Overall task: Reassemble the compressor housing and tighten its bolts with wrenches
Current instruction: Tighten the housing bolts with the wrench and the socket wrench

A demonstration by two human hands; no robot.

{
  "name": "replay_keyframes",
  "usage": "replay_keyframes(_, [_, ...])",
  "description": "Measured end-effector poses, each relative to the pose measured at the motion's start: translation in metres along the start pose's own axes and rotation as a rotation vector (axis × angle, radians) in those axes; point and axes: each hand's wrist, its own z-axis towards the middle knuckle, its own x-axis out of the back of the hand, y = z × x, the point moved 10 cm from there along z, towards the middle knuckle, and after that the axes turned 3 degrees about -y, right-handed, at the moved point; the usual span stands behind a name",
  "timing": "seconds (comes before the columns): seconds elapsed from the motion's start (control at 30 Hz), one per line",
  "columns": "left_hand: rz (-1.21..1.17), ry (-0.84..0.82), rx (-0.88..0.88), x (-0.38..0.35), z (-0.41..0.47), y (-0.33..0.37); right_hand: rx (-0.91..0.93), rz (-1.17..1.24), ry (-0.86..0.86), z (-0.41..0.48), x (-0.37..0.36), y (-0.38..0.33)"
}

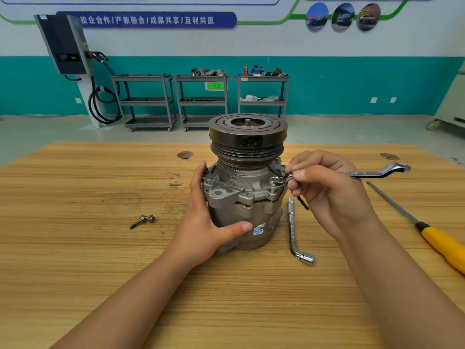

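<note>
**Head view: both hands on the compressor, ring wrench on a flange bolt**

From where I stand, the compressor point(241, 197) is upright in the middle of the wooden table point(100, 248), a little closer to the far edge than to the near one. Its dark grooved pulley point(247, 137) is on top.

The left hand point(201, 222) grips the housing from the left side. Its thumb lies across the front of the body and its fingers curl round the back.

The right hand point(324, 187) is just beside the right side of the housing, and its fingers are curled round the shaft of a ring wrench point(377, 173). One ring of this wrench sits over a bolt point(275, 181) on the right flange. The other ring points toward the right edge of the table. A thin dark rod point(303, 204) sticks down from under these fingers; I cannot tell what it is.

An L-shaped socket wrench point(293, 227) lies flat on the table, just to the right of the compressor, with its bent end toward the near edge. A screwdriver point(440, 243) with a yellow handle lies at the right edge. Two loose bolts point(143, 220) lie together on the left half of the table, apart from the compressor.

Behind the table, three metal carts point(201, 102) stand along the teal wall.
</note>
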Motion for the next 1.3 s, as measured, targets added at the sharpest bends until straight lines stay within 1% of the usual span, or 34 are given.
replay_keyframes(0.2, [-0.007,-0.001,-0.002,0.0,0.0,0.001,-0.083,-0.039,-0.096,0.005,-0.002,0.004])
replay_keyframes(0.3, [-0.004,-0.004,-0.003,0.0,0.0,0.001,-0.086,0.012,-0.062,0.004,0.001,0.01])
replay_keyframes(0.37, [0.0,-0.007,0.002,0.0,0.0,0.001,-0.016,0.0,-0.011,0.0,0.002,0.007])
replay_keyframes(0.4, [0.0,-0.009,0.007,0.0,-0.001,0.001,0.048,-0.049,0.02,-0.004,0.002,0.004])
replay_keyframes(0.47, [-0.003,-0.013,0.008,0.0,-0.001,0.001,0.213,-0.226,0.091,-0.016,-0.001,-0.008])
replay_keyframes(0.57, [0.002,-0.011,-0.006,0.0,0.0,0.001,0.466,-0.579,0.166,-0.032,-0.018,-0.029])
replay_keyframes(0.63, [-0.001,-0.009,-0.005,0.001,-0.001,0.001,0.614,-0.808,0.162,-0.04,-0.039,-0.038])
replay_keyframes(0.7, [-0.013,-0.012,-0.001,0.001,-0.001,0.001,0.689,-0.975,0.152,-0.044,-0.053,-0.042])
replay_keyframes(0.73, [-0.02,-0.013,0.0,0.0,-0.001,0.0,0.681,-0.998,0.139,-0.043,-0.053,-0.042])
replay_keyframes(0.77, [-0.025,-0.013,0.001,0.0,-0.001,0.0,0.634,-0.957,0.111,-0.039,-0.048,-0.041])
replay_keyframes(0.8, [-0.025,-0.011,0.0,0.001,-0.001,0.0,0.548,-0.832,0.069,-0.031,-0.039,-0.039])
replay_keyframes(0.87, [-0.021,-0.007,-0.007,0.001,0.0,0.0,0.329,-0.443,-0.004,-0.015,-0.019,-0.029])
replay_keyframes(0.9, [-0.018,-0.01,-0.009,0.0,0.0,0.0,0.247,-0.275,-0.016,-0.009,-0.011,-0.024])
replay_keyframes(0.93, [-0.015,-0.014,-0.012,-0.001,0.0,0.0,0.188,-0.159,-0.018,-0.006,-0.005,-0.02])
replay_keyframes(0.97, [-0.011,-0.016,-0.014,-0.001,0.0,0.0,0.144,-0.095,-0.025,-0.003,-0.002,-0.015])
replay_keyframes(1.07, [-0.014,-0.017,-0.014,-0.001,0.0,-0.001,0.055,-0.045,-0.054,0.001,-0.005,-0.005])
replay_keyframes(1.3, [-0.019,-0.017,-0.013,-0.001,0.001,-0.002,-0.106,0.08,-0.042,0.005,-0.001,0.015])
